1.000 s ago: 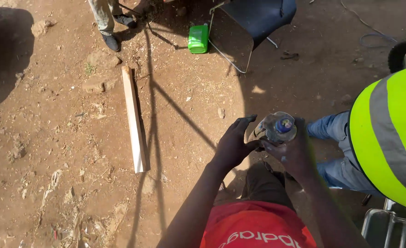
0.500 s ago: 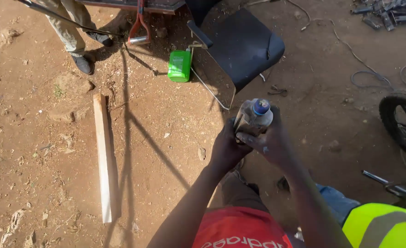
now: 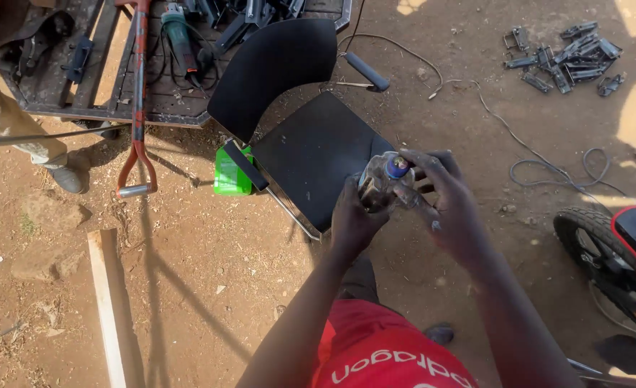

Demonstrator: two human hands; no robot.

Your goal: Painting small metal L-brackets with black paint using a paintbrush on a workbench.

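A clear plastic bottle with a blue cap is held over the seat of a black chair. It is gripped around the body by the left hand; the cap is pinched by the right hand. A green container lies beside the chair. A wooden plank lies left, a motorcycle wheel right, metal parts well apart.

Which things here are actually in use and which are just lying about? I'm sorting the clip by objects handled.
In hand:
- clear plastic bottle with a blue cap
- left hand, gripping the bottle's body
- right hand, fingers at the cap

Lying about:
- black chair
- green plastic container
- pale wooden plank
- red-handled tool
- pile of dark metal parts
- motorbike wheel
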